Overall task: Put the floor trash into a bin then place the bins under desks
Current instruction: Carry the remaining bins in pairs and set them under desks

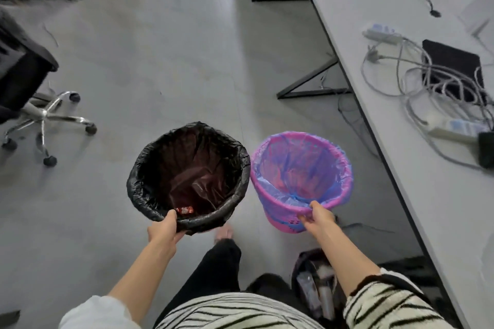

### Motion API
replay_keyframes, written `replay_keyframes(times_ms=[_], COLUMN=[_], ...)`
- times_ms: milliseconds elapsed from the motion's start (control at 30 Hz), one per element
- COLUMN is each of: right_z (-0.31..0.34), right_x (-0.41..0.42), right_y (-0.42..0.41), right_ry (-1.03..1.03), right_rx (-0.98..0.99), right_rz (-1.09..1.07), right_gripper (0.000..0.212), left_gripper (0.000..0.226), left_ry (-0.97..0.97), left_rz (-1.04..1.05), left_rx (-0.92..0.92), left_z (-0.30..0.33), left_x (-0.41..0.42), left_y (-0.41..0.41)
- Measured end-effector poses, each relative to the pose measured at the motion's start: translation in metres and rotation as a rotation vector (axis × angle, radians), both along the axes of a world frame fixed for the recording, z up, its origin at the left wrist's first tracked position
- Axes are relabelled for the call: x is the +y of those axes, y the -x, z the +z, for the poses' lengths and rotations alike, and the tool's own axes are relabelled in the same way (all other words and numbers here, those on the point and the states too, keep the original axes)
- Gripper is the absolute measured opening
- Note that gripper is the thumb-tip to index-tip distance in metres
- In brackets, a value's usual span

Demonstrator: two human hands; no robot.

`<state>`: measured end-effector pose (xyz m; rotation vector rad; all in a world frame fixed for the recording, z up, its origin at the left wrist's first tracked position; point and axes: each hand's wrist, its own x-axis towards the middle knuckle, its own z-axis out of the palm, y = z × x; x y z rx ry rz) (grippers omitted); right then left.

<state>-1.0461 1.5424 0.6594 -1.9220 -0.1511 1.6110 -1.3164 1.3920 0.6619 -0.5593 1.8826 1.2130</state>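
1. We see our left hand (164, 227) curled over the near rim of a round bin lined with a crinkled black plastic bag (187, 176), thumb inside and fingers underneath, holding it above the grey floor (160, 48).
2. A small red-and-white wrapper (184, 210) lies at the bottom of that black-lined bin, near the edge closest to us.
3. Our right hand (316, 218) pinches the near rim of a pink plastic basket bin with a blue liner bag (300, 179), which hangs just right of the black one, their rims almost touching.
4. To the right runs a long white desk (374, 21) carrying tangled grey cables (427, 83) and a white power strip (451, 128).
5. At the far left stands a black office chair on a chrome wheeled base (45, 115).
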Motion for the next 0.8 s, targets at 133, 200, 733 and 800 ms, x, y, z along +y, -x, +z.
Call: replay_keyframes(times_ms=[133, 200, 733, 800], right_z=[0.01, 0.012, -0.097, -0.107], right_x=[0.079, 0.115, 0.488, 0.527], right_y=[0.05, 0.07, 0.214, 0.231], right_ry=[-0.011, -0.018, 0.145, 0.163], right_rx=[0.012, 0.016, -0.045, -0.045], right_rz=[-0.059, -0.059, -0.049, -0.078], right_gripper=[0.028, 0.03, 0.022, 0.019], left_gripper=[0.033, 0.035, 0.038, 0.037], left_ry=[0.002, -0.01, 0.108, 0.117], left_rz=[-0.048, -0.063, -0.085, -0.114], left_rx=[0.013, 0.014, -0.037, -0.011], left_z=[0.008, 0.009, -0.074, -0.083], left_x=[0.08, 0.12, 0.502, 0.546], left_y=[0.06, 0.084, 0.243, 0.26])
